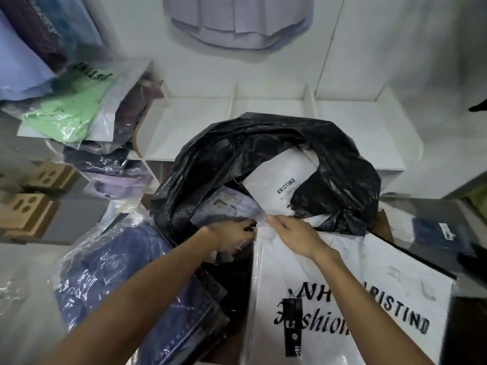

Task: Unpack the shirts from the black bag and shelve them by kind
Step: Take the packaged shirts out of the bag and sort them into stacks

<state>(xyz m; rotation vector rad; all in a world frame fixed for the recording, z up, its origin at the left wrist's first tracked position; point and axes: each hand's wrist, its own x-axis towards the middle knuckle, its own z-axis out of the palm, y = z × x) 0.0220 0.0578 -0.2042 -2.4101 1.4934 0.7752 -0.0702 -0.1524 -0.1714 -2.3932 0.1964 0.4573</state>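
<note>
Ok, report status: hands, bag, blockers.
Both hands at black bag mouth, pinching clear-wrapped white shirt. More packed shirts inside. Nothing blocking.

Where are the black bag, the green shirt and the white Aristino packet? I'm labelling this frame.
black bag (342, 164), head view, on its crumpled right wall.
green shirt (66, 111), head view, on the folded fabric inside its clear wrap.
white Aristino packet (382, 291), head view, on its blank upper right area.
</note>
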